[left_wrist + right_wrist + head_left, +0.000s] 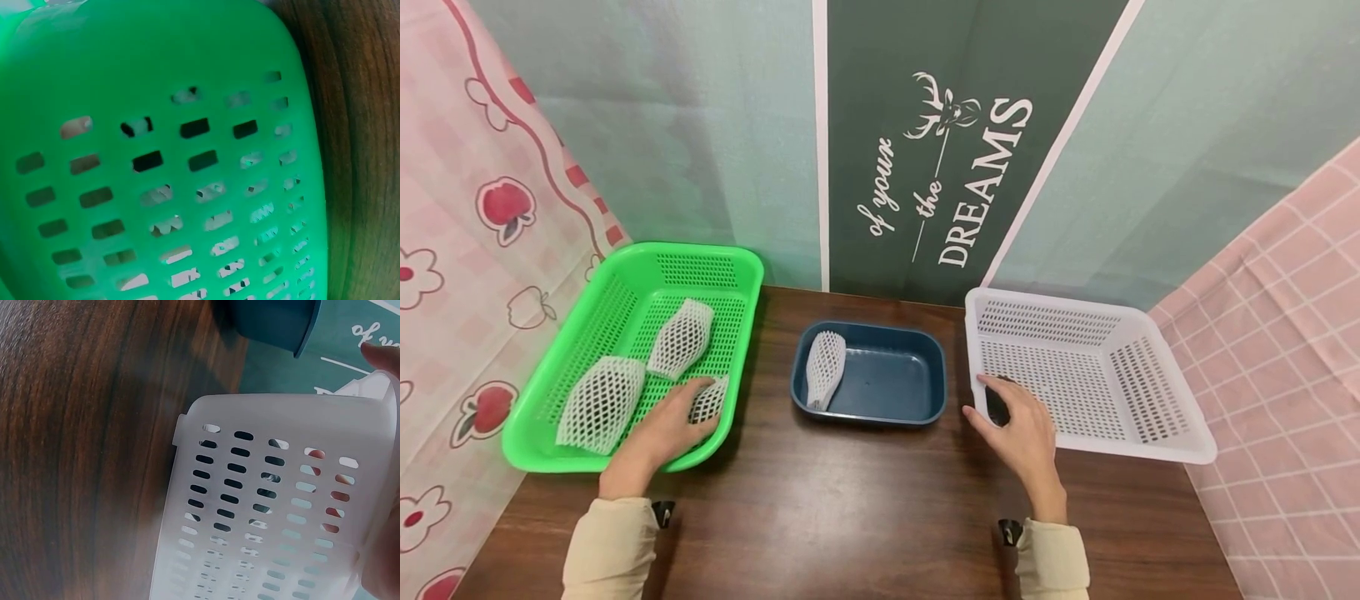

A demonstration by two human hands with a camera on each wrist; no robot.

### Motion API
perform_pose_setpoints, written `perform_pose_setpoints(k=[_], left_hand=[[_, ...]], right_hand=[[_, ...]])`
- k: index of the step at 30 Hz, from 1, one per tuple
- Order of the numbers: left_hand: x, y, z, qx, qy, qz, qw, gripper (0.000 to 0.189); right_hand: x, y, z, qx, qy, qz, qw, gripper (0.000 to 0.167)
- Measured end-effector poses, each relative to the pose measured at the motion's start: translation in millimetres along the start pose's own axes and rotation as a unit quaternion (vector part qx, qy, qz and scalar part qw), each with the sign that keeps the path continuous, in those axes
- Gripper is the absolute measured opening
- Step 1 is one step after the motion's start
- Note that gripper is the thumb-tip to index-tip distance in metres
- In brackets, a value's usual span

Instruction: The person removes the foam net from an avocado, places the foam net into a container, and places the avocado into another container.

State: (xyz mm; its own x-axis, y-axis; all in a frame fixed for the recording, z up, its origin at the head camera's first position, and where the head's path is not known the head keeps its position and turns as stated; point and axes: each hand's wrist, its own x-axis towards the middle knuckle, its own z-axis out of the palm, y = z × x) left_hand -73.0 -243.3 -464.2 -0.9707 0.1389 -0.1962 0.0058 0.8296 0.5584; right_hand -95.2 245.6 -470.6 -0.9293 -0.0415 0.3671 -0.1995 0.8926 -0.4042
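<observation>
My left hand (662, 425) reaches into the green basket (748, 308), its fingers and thumb around a dark piece in a white foam net (709, 400). Two larger foam-netted pieces lie beside it: one at the basket's left (601, 404), another behind (681, 340). At the near left corner of the white basket (1176, 400), my right hand (1018, 425) is over the rim, thumb and forefinger apart. Between them shows a dark object (997, 407), low in that basket, partly hidden by the hand. In the right wrist view, dark patches show through the basket wall (287, 409).
Between the baskets stands a dark blue tray (868, 417), holding one white foam net (826, 371) at its left end. The brown wooden table (842, 508) runs up to a green cloth backdrop (895, 275). Patterned cloths (505, 333) hang at both sides.
</observation>
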Motion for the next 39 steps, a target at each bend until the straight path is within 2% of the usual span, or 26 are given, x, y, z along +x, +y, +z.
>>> perform_pose_setpoints(k=[5, 14, 29, 39], left_hand=[[1.9, -1.0, 0.3, -0.011, -0.006, 0.006, 0.9999, 0.066], [5.6, -2.8, -0.1, 0.001, -0.011, 0.002, 0.9999, 0.067], [7.6, -1.2, -3.7, 0.003, -0.06, -0.067, 0.9959, 0.08], [6.0, 0.4, -5.5, 0.01, -0.074, -0.078, 0.9942, 0.086]], right_hand=[[-0.2, -0.2, 0.7, 0.0, 0.0, 0.006, 1.0, 0.054], [0.1, -2.2, 0.4, -0.003, 0.0, 0.01, 0.9999, 0.054], [0.0, -1.6, -0.5, -0.01, 0.009, 0.007, 0.9999, 0.053], [-0.4, -0.5, 0.7, -0.013, 0.004, 0.009, 0.9999, 0.054]])
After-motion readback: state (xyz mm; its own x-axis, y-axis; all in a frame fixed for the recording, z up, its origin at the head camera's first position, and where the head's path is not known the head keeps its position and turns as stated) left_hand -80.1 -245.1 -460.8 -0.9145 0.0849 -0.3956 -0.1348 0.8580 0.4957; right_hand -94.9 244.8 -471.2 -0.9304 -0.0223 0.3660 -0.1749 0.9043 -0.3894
